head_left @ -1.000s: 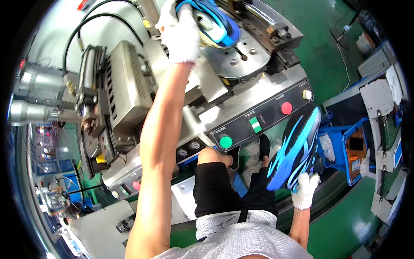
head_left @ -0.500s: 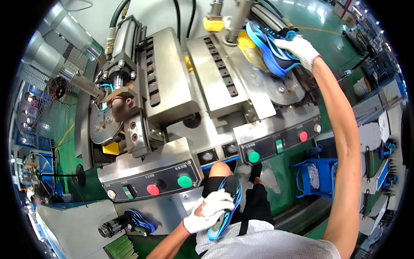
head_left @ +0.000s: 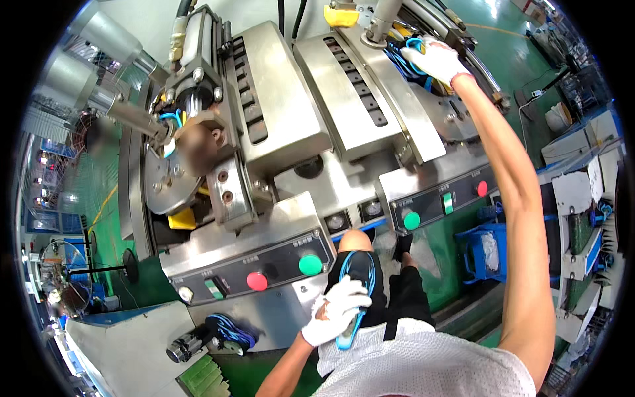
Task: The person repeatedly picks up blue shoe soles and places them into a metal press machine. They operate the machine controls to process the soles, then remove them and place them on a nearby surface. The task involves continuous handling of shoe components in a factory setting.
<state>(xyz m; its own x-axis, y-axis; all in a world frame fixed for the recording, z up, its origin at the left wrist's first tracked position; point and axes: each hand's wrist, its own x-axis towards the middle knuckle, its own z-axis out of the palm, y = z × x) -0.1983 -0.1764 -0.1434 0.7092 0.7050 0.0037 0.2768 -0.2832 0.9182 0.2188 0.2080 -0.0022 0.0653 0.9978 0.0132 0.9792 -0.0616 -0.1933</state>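
My left hand (head_left: 338, 312), in a white glove, is closed around a black and blue sneaker (head_left: 359, 266) over my lap. At the right station of a steel pressing machine (head_left: 281, 99), my gloved right hand (head_left: 436, 61) grips another blue and black sneaker (head_left: 403, 66). That sneaker sits low behind the metal plate, under a thick steel column; the hand and the machine hide much of it. Light blue edging shows under the left station's clamp, where the thing itself is mostly hidden. A third blue sneaker (head_left: 231, 333) lies at lower left, beside a black cylindrical fitting (head_left: 190, 343).
Two sloped control panels with green buttons (head_left: 310, 264) and red buttons (head_left: 257, 281) face me. A yellow block (head_left: 341, 16) hangs above the right station. To the right stands a blue stool (head_left: 486, 251). A caged fan (head_left: 89, 135) is at left.
My right hand has set its sneaker down into the right station, from a raised pose with the sole showing. The left hand keeps its sneaker. The whole view has shifted slightly.
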